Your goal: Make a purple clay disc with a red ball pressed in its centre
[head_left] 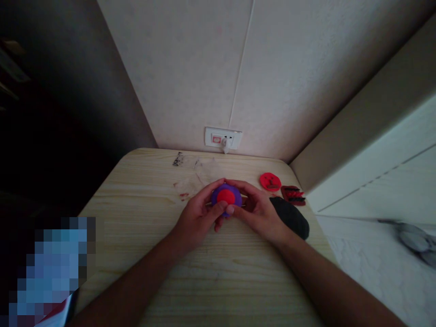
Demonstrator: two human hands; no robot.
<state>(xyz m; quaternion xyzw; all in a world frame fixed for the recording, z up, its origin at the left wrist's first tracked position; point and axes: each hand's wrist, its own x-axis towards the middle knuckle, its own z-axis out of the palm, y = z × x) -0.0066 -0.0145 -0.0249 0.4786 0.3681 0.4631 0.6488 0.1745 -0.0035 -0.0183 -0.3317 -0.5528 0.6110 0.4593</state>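
Between my two hands is a round, flattened piece of purple modelling clay with a smaller red clay disc on its face. My left hand curls round its left side, thumb at the lower edge of the red disc. From the right, my right hand grips the same piece, its thumb tip close beside the left one. Fingers of both hands meet at the far rim and partly hide the underside. The piece is held over the middle of a wooden table.
To the right lie a red disc with small dark bits, a brownish-red slab with black and red strips and a dark oval piece. Smudges mark the tabletop's far side. A plugged wall socket is behind; a blurred-out screen stands lower left.
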